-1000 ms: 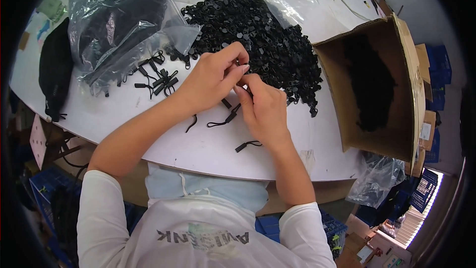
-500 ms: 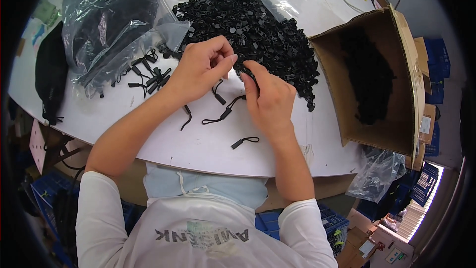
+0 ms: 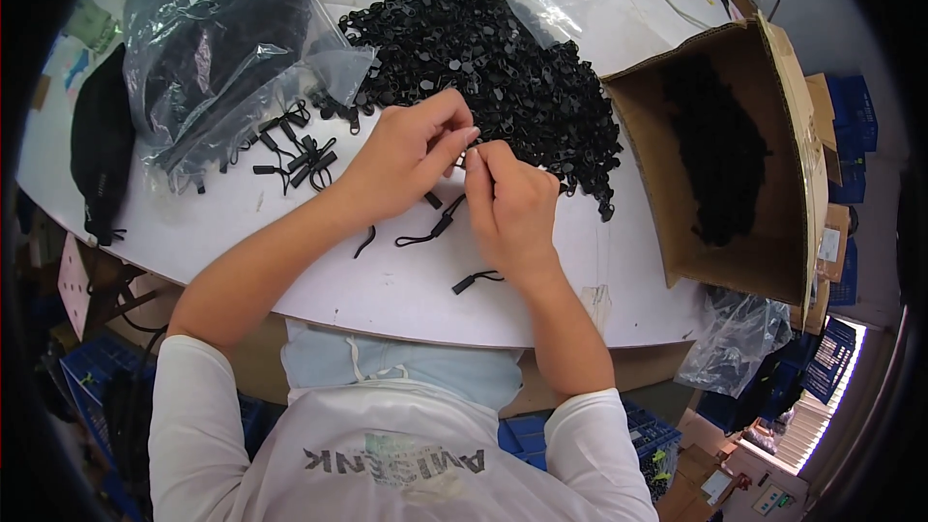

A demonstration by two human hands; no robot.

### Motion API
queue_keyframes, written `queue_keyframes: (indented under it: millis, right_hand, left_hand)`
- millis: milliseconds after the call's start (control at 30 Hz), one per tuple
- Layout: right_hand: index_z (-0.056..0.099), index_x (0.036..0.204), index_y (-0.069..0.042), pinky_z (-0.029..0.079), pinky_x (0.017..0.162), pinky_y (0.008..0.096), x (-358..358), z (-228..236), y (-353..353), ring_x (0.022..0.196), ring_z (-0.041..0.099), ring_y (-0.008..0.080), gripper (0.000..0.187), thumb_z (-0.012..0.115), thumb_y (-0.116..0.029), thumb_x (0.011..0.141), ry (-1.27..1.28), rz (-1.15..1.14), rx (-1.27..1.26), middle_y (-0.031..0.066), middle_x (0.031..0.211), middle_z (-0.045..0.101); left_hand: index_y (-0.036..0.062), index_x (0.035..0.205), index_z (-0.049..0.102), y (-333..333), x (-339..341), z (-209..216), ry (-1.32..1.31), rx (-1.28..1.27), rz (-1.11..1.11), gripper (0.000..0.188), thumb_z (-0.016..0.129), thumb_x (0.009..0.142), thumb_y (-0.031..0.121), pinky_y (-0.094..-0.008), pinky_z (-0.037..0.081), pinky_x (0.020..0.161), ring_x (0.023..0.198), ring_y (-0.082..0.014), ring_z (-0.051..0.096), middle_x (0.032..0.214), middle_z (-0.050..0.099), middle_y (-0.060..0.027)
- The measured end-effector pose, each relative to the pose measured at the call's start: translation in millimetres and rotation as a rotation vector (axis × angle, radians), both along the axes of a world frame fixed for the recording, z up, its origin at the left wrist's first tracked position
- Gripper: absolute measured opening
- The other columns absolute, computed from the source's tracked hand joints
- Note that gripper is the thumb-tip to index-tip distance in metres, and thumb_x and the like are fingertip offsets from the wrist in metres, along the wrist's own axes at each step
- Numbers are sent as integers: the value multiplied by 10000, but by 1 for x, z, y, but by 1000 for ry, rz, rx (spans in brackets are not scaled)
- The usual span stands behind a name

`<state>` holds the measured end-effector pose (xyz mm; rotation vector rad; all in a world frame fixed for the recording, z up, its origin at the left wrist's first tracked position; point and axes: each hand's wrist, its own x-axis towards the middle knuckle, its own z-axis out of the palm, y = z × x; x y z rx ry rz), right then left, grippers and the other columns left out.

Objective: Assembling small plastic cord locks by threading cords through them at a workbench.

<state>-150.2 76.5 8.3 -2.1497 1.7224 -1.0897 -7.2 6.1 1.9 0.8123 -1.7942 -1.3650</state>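
Observation:
My left hand [image 3: 411, 157] and my right hand [image 3: 512, 208] meet fingertip to fingertip over the white table [image 3: 387, 280], just in front of a heap of small black zipper sliders [image 3: 454, 48]. Thumb and forefinger are pinched on each side. A small black piece [image 3: 460, 161] shows between the fingertips, mostly covered, so its kind is unclear. Below them lies a black cord zipper pull [image 3: 443, 225] with its loop to the left; its right end runs up toward my right hand. Another cord pull [image 3: 466, 283] is partly hidden by my right wrist.
Several black cord pulls [image 3: 307, 159] lie in a cluster at left, beside a big clear plastic bag [image 3: 217, 48] of black material. A black pouch [image 3: 97, 155] is at the far left. On the right, an open cardboard box [image 3: 677, 232] holds a dark heap.
Both hands have moved slightly nearer to me and their fingertips have come together. My left hand now covers part of a cord pull that lay visible below it.

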Motion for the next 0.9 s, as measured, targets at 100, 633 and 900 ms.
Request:
queue_keyframes:
  millis: [100, 633, 900]
  right_hand:
    - [554, 868, -27, 444, 489, 366, 1, 1, 0, 537, 578, 274, 57, 576, -77, 853, 43, 38, 61, 105, 622, 567]
    - [592, 881, -35, 439, 480, 346, -2, -2, 0, 520, 571, 259, 118, 656, -84, 795, 199, 43, 8, 86, 610, 579]
    - [638, 918, -20, 430, 456, 322, -10, -4, -4, 497, 569, 212, 145, 656, -114, 809, 135, -85, -59, 59, 609, 587]
  left_hand:
    - [-4, 834, 529, -1, 1, 0, -77, -202, 17, 96, 575, 878, 68, -261, 460, 508, 556, -145, 602, 628, 584, -95]
    - [-1, 801, 548, -6, 2, -7, -128, -138, 56, 131, 611, 849, 102, -278, 414, 490, 491, -152, 523, 578, 548, -76]
    - [-8, 813, 544, -11, 7, -8, -137, -53, 42, 126, 590, 883, 87, -207, 371, 484, 538, -36, 490, 609, 529, 2]
